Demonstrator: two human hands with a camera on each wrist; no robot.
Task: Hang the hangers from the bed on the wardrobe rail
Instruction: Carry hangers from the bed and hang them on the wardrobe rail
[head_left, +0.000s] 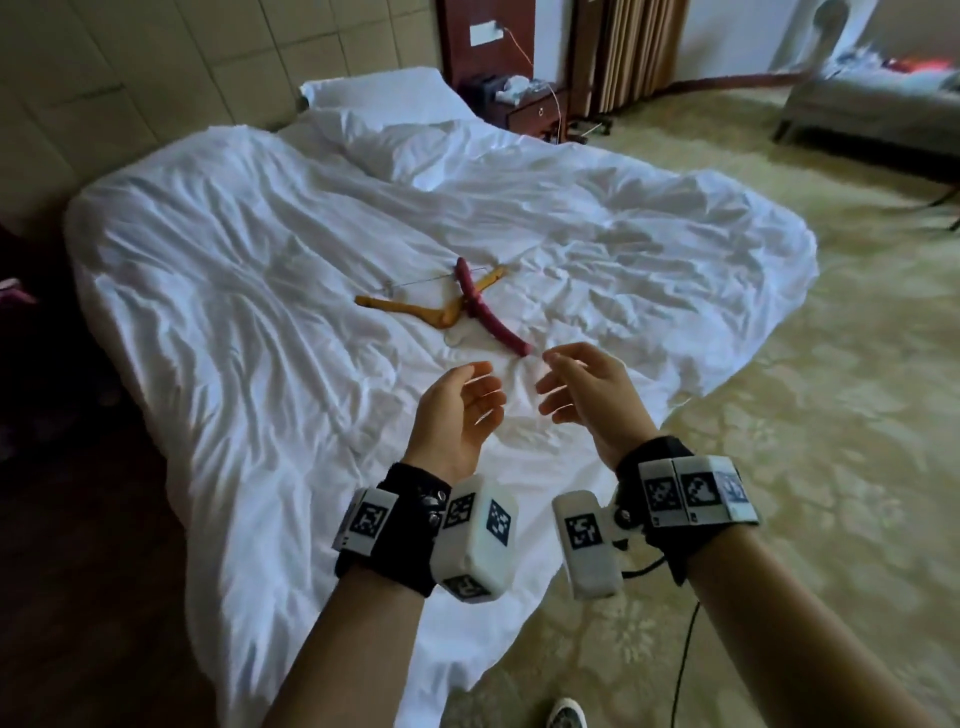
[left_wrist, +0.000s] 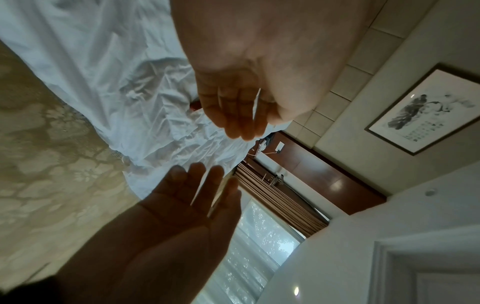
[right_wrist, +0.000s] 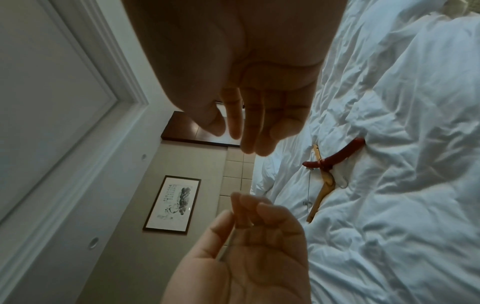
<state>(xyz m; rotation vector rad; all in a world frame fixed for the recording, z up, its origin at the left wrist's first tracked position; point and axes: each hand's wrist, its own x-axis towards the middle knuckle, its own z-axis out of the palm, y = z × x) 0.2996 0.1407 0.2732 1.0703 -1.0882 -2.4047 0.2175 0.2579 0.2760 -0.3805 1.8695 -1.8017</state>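
On the rumpled white bed (head_left: 218, 260) by patterned carpet (head_left: 831, 415), a dark red hanger (head_left: 485, 306) crosses a tan wooden hanger (head_left: 415, 312) at twelve o'clock from the left hand (head_left: 457, 410) and right hand (head_left: 587, 389), both grips loosely open, empty.

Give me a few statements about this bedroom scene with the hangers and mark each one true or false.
1. Two hangers lie on the bed: a dark red hanger crossed over a light wooden hanger. True.
2. The right hand grips the dark red hanger. False: it hovers just short of the hanger's near end, fingers loosely curled, holding nothing.
3. The left hand is empty. True.
4. The bed cover is dark blue. False: it is white and wrinkled.
5. A framed picture hangs on the wall. True.
6. Both hangers already hang on a rail. False: both lie on the bed, and no rail shows.
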